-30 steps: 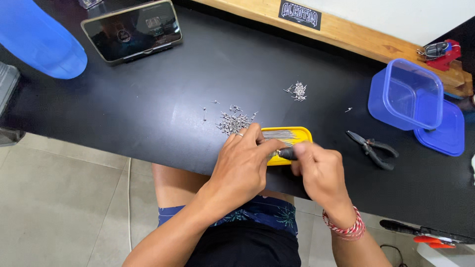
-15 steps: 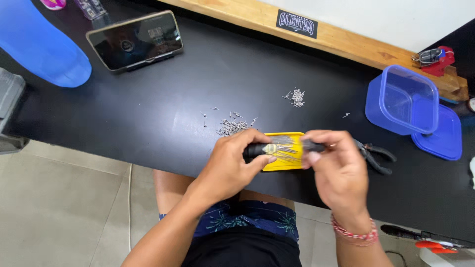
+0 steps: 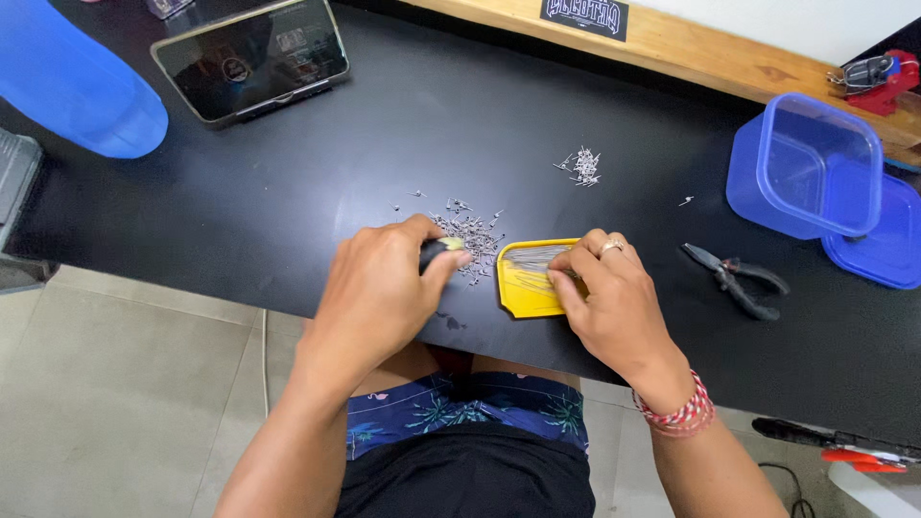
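My left hand (image 3: 384, 288) is closed around a small tool with a black handle and yellow tip (image 3: 443, 249), held just left of a scatter of small metal pins (image 3: 468, 233) on the black table. My right hand (image 3: 609, 293) rests on a yellow tray (image 3: 523, 288) holding thin metal pins, its fingers pinching at the tray's pins; a ring shows on one finger and a red-and-white bracelet on the wrist.
A second small pile of pins (image 3: 583, 165) lies farther back. Black pliers (image 3: 737, 280) lie right of the tray. A blue plastic container (image 3: 811, 168) sits on its lid at the right. A tablet (image 3: 251, 56) and a blue object (image 3: 72, 82) are at the back left.
My hands have parted: the left hand moved left with the black-handled tool away from the yellow tray, while the right hand stayed on the tray.
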